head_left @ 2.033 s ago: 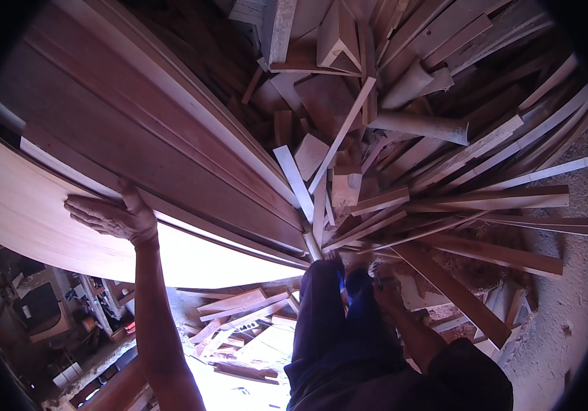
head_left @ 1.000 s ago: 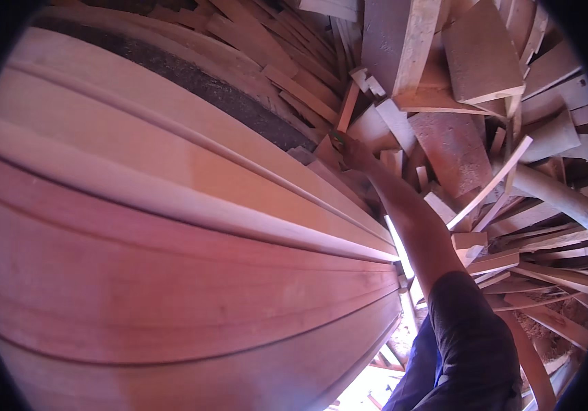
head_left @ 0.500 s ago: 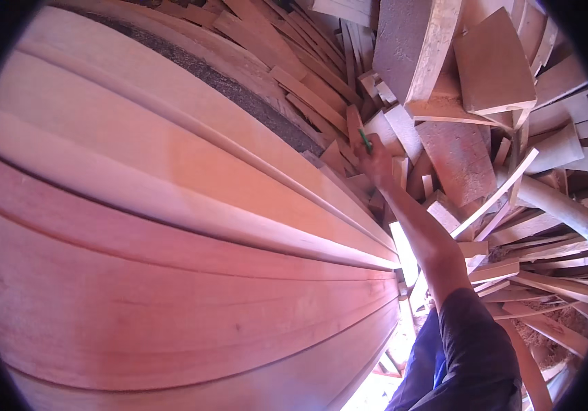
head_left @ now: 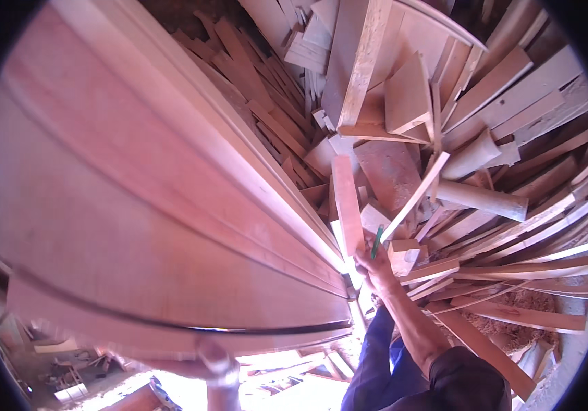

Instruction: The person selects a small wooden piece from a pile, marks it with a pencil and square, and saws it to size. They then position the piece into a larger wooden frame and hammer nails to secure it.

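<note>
Jumbled wood offcuts [head_left: 277,129], a dusty reddish slab [head_left: 388,175], a cylindrical piece [head_left: 486,199], brown sawdust [head_left: 525,300]

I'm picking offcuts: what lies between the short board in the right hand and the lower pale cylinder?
In the head view, a slim pale stick slants between the short board and the lower pale cylinder, among other wood scraps.

Pinkish wood piece [head_left: 347,203] — green stick [head_left: 377,242]

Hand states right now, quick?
Left hand: blurred at the panel edge, grip unclear.
Right hand: closed, holding wood piece and green stick.
</note>
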`<action>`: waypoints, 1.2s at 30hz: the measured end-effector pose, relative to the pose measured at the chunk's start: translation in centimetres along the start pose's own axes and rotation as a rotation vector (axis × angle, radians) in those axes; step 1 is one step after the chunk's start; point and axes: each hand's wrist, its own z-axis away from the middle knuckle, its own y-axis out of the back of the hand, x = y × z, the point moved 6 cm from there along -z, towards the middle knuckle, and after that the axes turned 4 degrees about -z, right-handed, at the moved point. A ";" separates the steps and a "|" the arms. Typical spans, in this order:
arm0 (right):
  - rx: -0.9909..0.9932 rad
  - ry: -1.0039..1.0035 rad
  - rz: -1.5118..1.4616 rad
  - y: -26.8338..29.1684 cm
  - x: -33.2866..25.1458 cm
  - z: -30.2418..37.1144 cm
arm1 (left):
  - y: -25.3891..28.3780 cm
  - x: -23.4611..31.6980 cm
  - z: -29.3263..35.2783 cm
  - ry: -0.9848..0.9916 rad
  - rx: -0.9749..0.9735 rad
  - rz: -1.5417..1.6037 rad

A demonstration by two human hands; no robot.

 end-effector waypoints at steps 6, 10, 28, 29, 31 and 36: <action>-0.113 -0.056 0.046 -5.7 -4.3 8.4 | 2.8 0.6 -0.5 -0.261 0.094 -0.409; -0.347 -0.239 -0.275 -8.4 -7.9 13.1 | 3.3 -0.6 -0.3 -0.138 0.092 -0.483; -0.175 0.798 1.257 -18.0 -13.7 33.1 | 3.7 0.1 -0.3 -0.008 -0.027 -0.435; -0.166 0.832 1.396 -18.0 -13.3 33.5 | 3.8 0.1 -0.3 0.007 -0.054 -0.446; -0.129 0.904 1.677 -17.8 -12.8 34.8 | 4.0 0.1 -0.7 0.034 -0.121 -0.430; -0.212 1.146 1.768 -20.9 -11.1 39.7 | 6.4 0.7 -0.9 0.026 -0.270 -0.220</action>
